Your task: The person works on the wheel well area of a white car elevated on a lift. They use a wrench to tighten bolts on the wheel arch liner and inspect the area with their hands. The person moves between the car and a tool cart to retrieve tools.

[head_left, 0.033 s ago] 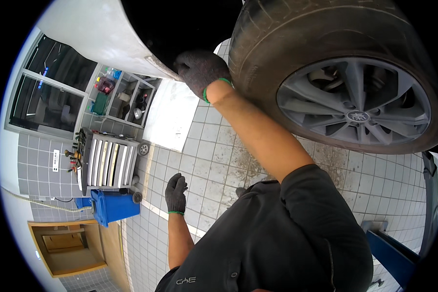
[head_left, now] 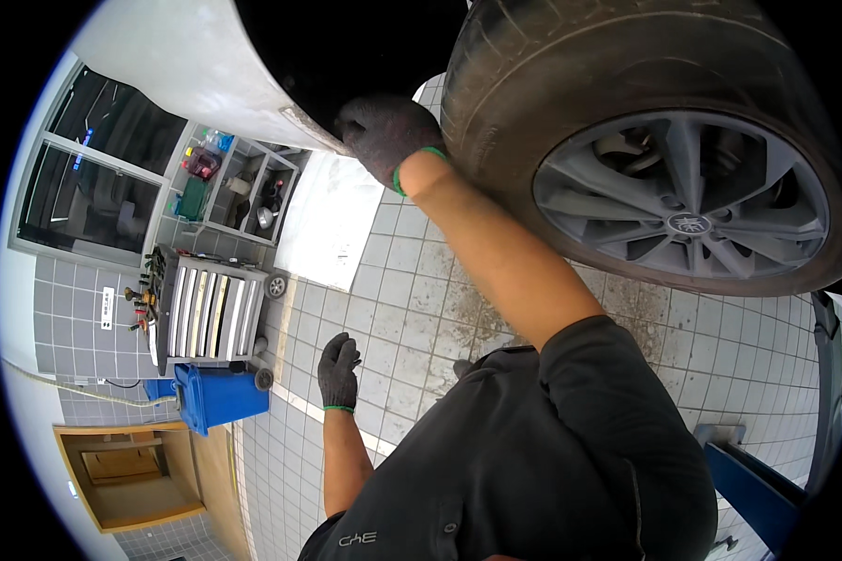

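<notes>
Your right hand (head_left: 390, 140), in a dark knit glove with a green cuff, reaches to the upper centre of the frame, where it meets the edge of a pale body panel (head_left: 173, 56) just beside a car wheel (head_left: 688, 164). The step in hand looks to be hand work or a check at that edge. Your fingers are curled, but their tips are lost against the dark wheel arch (head_left: 332, 47), so whether they grip the panel or only rest on it cannot be told. Your left hand (head_left: 338, 374), gloved alike, hangs left of centre, fingers loosely bent and nothing visible in them, over the tiled floor (head_left: 412, 327).

The next move, by the look of it, calls for a clear view of those fingertips and care in the narrow space between panel and tyre (head_left: 500, 103).

The wheel fills the upper right: its tyre dark and dusty brown, tread blocks along the left side, its grey spoked rim (head_left: 601, 171) bearing a round centre cap (head_left: 690, 223). Brake parts show dimly between the spokes. The panel, upper left, is smooth and bright, with a dark scuffed patch along its edge close to your right glove.
</notes>
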Motion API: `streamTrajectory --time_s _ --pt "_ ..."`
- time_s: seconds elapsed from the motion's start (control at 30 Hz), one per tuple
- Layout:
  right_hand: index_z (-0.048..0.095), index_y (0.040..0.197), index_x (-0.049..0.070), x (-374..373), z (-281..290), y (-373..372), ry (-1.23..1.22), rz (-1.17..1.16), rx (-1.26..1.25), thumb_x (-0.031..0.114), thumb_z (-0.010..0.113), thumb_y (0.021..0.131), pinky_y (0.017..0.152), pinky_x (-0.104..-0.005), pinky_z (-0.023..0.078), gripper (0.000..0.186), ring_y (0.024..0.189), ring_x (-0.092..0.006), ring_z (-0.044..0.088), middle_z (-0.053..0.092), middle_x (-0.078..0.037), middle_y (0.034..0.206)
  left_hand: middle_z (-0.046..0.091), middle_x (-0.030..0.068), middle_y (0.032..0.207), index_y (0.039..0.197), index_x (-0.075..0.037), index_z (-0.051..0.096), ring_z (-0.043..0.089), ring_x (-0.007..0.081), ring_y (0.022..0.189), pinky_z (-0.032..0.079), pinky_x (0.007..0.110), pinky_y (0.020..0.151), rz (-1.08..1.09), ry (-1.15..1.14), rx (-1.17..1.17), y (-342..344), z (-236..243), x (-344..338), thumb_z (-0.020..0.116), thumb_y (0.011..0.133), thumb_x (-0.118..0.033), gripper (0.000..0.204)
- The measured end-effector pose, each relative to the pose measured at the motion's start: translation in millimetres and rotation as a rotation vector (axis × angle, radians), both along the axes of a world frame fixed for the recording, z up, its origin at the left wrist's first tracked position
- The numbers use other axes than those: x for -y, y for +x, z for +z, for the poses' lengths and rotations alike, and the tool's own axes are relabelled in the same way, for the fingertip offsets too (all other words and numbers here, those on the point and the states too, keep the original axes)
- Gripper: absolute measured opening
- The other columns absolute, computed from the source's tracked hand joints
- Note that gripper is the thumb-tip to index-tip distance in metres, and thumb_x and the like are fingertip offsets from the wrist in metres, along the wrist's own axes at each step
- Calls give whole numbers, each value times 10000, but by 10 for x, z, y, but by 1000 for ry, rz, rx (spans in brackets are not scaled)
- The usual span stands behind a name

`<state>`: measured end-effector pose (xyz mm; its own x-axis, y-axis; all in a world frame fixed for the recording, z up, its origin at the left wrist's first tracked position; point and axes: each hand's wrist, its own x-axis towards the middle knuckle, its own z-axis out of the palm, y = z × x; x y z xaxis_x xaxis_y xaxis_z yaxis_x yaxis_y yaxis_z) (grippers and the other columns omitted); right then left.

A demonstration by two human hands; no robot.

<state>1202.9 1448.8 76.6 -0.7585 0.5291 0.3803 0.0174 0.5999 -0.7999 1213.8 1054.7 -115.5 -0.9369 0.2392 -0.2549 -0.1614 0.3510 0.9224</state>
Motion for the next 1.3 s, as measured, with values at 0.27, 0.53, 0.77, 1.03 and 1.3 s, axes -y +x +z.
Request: streamTrajectory --time_s 0.27,0.53,0.77,1.03,1.3 --pt "728 1067 99 -70 -33 -144 -80 174 37 249 586 944 772 -384 556 240 875 -266 697 716 -119 956 690 98 1088 1296 5 629 644 181 889 540 321 787 -26 -14 -6 -79 -11 -43 687 959 -231 415" --pt "740 981 85 -124 -80 -118 -354 407 39 328 613 930 751 -368 545 279 879 -239 703 715 -92 884 682 112 1147 1321 16 617 637 193 943 543 333 825 -91 4 15 -195 -78 -130 720 950 -241 463" --pt "732 1164 86 1 56 116 -372 140 -23 329 641 950 907 -361 551 336 1011 -261 710 737 -148 1157 686 120 1148 1317 16 618 644 198 941 552 342 815 -91 -36 19 -189 -28 -114 723 950 -246 463" --pt "733 1124 114 16 109 47 -137 36 119 302 567 951 922 -412 553 305 1042 -331 694 726 -146 1135 696 88 1068 1279 -6 643 647 175 880 544 323 778 -65 -24 4 -179 -69 -31 712 953 -222 397" --pt "719 1013 74 -67 -68 -115 -270 408 120 142 531 947 788 -407 554 210 862 -304 699 731 -155 974 696 74 1040 1260 -12 654 645 165 854 538 314 765 -45 -19 1 -152 -84 -4 708 954 -213 369"
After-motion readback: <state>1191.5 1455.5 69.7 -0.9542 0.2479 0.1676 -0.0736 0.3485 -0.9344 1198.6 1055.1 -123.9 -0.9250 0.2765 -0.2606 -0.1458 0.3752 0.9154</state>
